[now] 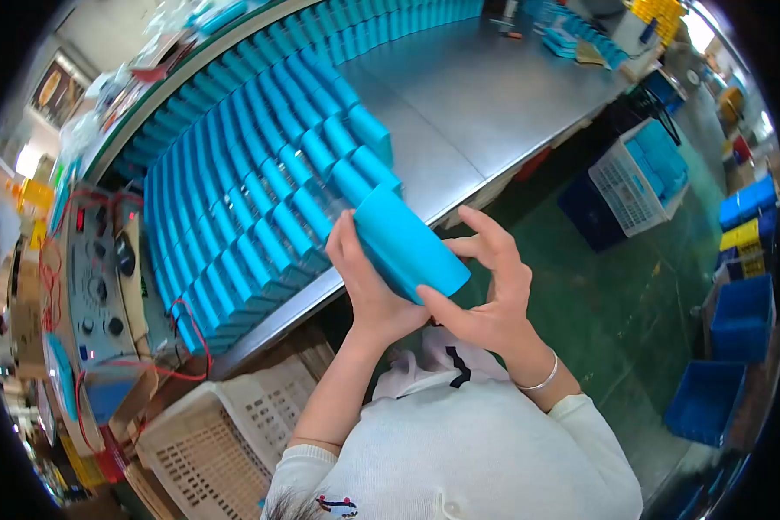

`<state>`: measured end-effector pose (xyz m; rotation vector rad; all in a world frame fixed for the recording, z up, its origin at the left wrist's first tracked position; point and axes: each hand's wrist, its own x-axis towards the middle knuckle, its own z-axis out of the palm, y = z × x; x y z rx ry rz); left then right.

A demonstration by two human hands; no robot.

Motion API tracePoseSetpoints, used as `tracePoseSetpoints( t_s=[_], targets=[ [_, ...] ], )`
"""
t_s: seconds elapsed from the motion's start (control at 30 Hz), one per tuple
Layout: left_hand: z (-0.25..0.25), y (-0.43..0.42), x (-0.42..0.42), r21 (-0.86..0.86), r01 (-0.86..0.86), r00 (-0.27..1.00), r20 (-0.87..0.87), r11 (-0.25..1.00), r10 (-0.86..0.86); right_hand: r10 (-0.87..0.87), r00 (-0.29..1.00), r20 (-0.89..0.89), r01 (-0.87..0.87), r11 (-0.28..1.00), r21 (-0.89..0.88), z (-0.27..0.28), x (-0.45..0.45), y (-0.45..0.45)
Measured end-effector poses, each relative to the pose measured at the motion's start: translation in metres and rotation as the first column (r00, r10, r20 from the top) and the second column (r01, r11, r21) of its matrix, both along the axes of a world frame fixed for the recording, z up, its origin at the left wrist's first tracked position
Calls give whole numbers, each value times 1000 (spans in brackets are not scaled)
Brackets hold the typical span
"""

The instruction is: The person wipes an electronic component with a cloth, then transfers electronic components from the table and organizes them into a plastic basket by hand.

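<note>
A blue-wrapped pack [407, 243] with rounded long sides is tilted in front of me, lifted off the table's edge. My left hand [368, 290] is closed on its left side, fingers along the far edge and palm underneath. Around the near right end curves my right hand [498, 290]; its thumb touches the lower corner and a fingertip meets the right edge, while the index finger is raised. Just beyond the held pack, rows of similar blue packs [260, 182] stand close together on the metal table [442, 113].
A device with dials [95, 286] and red leads stands left of the rows. Below the table edge sits a white plastic crate [204, 442]. Right of me, a white basket [624, 191] holds blue pieces, and blue bins [706, 403] stand on the green floor.
</note>
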<state>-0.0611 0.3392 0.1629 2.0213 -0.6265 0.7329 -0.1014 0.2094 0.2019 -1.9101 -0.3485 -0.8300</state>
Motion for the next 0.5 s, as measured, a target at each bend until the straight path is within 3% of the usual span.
tracePoseSetpoints(
  t_s=[0.17,0.33,0.43,0.5],
  targets=[
    [-9,-67,14,-36,137,988,-71,990,-139,-127,992,-21,127,992,-24,-4,-1,-60],
    [-30,-168,37,-35,238,950,-200,971,-240,-124,978,-167,141,985,99,-21,4,-167],
    [-34,-234,51,-32,219,918,-331,975,-217,-184,948,-261,218,970,110,-29,13,-236],
    [-38,-267,61,-31,206,916,-345,978,-204,-140,929,-342,229,945,235,-35,20,-273]
  ],
)
